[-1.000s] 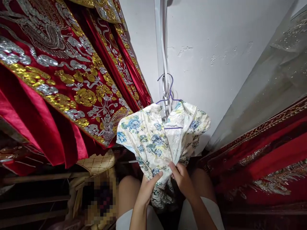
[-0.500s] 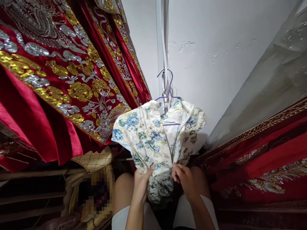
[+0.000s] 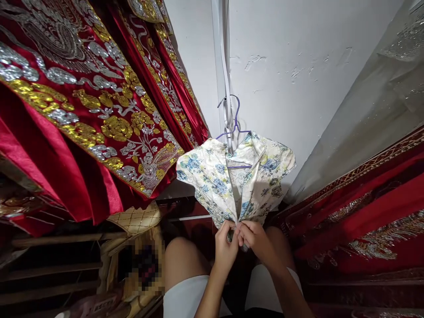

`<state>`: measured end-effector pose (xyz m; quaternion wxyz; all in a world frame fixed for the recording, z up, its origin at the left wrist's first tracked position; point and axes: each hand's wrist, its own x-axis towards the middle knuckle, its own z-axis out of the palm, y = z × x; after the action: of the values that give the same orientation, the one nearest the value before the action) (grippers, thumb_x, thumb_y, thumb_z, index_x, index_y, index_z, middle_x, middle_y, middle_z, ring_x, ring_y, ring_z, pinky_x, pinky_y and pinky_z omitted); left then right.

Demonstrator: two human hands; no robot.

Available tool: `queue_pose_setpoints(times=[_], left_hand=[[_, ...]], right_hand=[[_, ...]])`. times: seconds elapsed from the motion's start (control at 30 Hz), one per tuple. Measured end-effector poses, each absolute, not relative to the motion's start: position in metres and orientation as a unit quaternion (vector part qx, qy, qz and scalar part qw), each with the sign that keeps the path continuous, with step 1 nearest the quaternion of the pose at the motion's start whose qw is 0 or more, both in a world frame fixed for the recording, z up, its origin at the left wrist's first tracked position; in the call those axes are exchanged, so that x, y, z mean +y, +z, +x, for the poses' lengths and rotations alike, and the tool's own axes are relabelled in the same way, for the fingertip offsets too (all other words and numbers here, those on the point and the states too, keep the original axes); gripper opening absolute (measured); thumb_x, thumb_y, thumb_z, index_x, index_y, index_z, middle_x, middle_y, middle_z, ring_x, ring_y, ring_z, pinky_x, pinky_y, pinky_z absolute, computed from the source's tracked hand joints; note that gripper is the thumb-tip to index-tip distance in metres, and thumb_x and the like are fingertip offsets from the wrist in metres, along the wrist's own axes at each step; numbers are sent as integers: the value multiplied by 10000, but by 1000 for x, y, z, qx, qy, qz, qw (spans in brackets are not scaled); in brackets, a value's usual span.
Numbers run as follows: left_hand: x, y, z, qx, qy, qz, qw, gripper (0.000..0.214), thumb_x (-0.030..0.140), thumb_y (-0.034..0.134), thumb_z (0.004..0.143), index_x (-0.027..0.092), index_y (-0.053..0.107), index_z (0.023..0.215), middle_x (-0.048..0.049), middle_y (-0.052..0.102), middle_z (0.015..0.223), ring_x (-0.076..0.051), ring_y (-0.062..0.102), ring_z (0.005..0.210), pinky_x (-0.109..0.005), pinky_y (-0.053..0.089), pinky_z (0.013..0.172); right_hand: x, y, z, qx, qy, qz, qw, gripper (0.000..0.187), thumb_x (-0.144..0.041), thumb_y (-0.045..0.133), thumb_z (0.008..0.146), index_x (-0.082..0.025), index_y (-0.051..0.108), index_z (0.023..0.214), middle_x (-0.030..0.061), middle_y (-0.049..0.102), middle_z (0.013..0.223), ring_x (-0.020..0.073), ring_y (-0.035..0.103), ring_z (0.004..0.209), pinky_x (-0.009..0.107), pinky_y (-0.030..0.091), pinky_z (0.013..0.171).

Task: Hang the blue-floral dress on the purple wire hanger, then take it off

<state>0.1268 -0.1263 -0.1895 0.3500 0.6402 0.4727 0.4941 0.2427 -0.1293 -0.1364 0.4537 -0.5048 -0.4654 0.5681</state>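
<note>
A cream floral garment (image 3: pixel 232 179) with blue flowers hangs on a purple wire hanger (image 3: pixel 234 123) from a white strip on the wall. Its lower part is gathered into a bunch. My left hand (image 3: pixel 225 247) and my right hand (image 3: pixel 256 240) meet just below that bunch, both with fingers closed on the fabric where the two front edges come together. My bare knees and white shorts show beneath my hands.
Red garments with gold and silver embroidery (image 3: pixel 92 110) hang close on the left. More red embroidered cloth (image 3: pixel 364 221) under clear plastic fills the right. A gold quilted bag (image 3: pixel 135 218) lies at lower left. A white wall (image 3: pixel 298 66) stands behind.
My hands have come together at the garment's front and pulled its lower part into a tighter bunch; earlier they held the hem apart. The garment shifted slightly right.
</note>
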Motion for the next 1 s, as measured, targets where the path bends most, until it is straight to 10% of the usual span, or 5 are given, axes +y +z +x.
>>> queue_pose_setpoints(times=[0.37, 0.7, 1.0], left_hand=[[-116, -206, 128, 483, 413, 704, 319, 218, 196, 518, 889, 221, 445, 685, -26, 538, 719, -192, 516, 691, -296, 342, 637], [-48, -30, 105, 342, 551, 744, 159, 315, 264, 516, 1002, 214, 611, 1298, -67, 720, 1015, -183, 661, 884, -314, 495, 848], [-20, 7, 115, 331, 497, 801, -25, 165, 199, 498, 994, 186, 658, 955, -65, 714, 879, -207, 667, 852, -341, 505, 817]], right_hand=[[-15, 24, 264, -466, 464, -407, 634, 328, -480, 681, 825, -180, 616, 709, -27, 530, 483, 63, 353, 366, 214, 214, 363], [-46, -1, 251, -533, 440, -410, 596, 269, -337, 548, 866, -206, 584, 633, -31, 497, 447, 94, 383, 413, 233, 298, 433], [-32, -20, 250, -564, 374, -419, 605, 330, -426, 555, 887, -218, 529, 632, -56, 443, 452, 104, 387, 431, 253, 277, 448]])
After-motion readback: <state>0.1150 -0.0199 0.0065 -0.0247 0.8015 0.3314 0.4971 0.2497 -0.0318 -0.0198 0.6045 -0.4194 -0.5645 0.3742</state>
